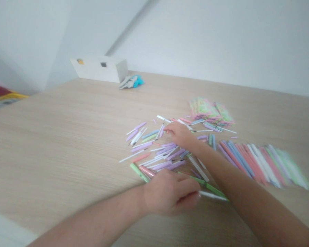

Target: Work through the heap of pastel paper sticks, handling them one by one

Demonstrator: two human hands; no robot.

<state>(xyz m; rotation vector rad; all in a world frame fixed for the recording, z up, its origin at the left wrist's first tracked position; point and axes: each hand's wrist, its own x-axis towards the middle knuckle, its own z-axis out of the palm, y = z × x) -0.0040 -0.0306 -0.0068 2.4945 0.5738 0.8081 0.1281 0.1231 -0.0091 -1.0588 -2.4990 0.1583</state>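
Pen parts in lilac, white, green, pink and blue lie spread over the wooden table. Low in the view, my left hand is closed, its fingers curled around a white pen that sticks out to the right. A green pen lies just beyond those fingers. Farther back, my right hand reaches in over the scattered parts, crossing past the left. Its fingertips are pinched together beside a small lilac part; what they hold is blurred.
Several pens form a neat row at the right. Stacks of pink and green printed packets lie behind the pile. A white box and a crumpled grey and blue cloth-like item sit at the back left, near the wall.
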